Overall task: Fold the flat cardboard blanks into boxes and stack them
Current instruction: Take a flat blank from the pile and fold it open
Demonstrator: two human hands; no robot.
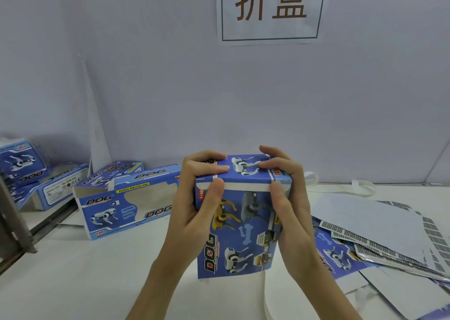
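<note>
Closing flap: top flap of the blue box (239,224) nearly down, a thin white edge showing along the front.
Box place: held up above the bench (102,271), in the middle, close to the body.
Left hand (194,198): curled round the left side of the box, fingers on top, thumb pressing the front edge.
Right hand (285,198): curled round the right side, fingers on top, thumb on the same edge.
Step now: likely tucking the top flap shut.
Next move: push the flap fully in with both thumbs, gently, no crushing; then put with the others.
Done boxes (126,198): lying on the left of the bench, a few more behind.
Flat blanks (379,237): loose pile on the right, waiting.
Sign (270,8): on the wall, up high.
</note>
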